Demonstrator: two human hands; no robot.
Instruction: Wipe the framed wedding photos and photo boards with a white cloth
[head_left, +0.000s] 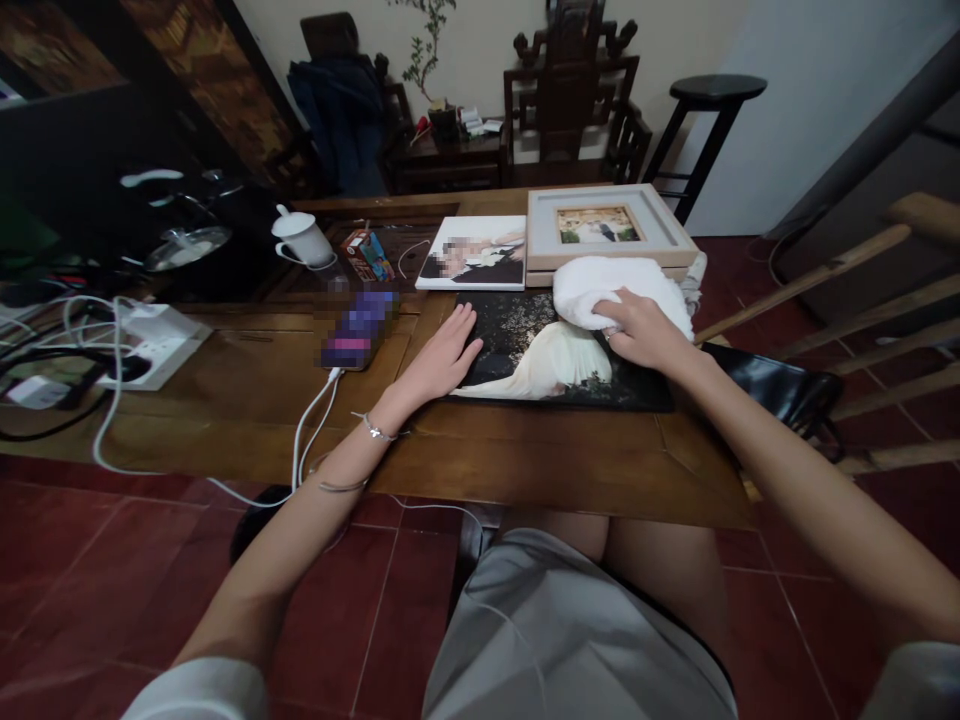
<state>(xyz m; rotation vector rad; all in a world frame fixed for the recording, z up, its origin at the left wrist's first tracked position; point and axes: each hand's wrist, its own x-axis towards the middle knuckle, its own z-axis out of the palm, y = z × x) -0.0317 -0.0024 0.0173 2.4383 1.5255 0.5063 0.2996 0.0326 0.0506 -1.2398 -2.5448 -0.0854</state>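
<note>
A dark photo album (510,335) with a pale dress pictured on its cover lies flat on the wooden table (495,450). My left hand (446,355) rests on the album's left edge, fingers stretched out and holding nothing. On its upper right part, my right hand (637,325) grips a fluffy white cloth (619,280), which covers that corner. Just behind the album are a white-edged photo panel (480,250) and, to its right, a pale box with a framed photo (607,225) on top.
A phone (358,330) on a white cable lies left of my left hand. Farther left stand a lidded white cup (301,238), a small box (367,255) and a power strip (161,345) with tangled cords. A wooden chair (847,290) stands at the right.
</note>
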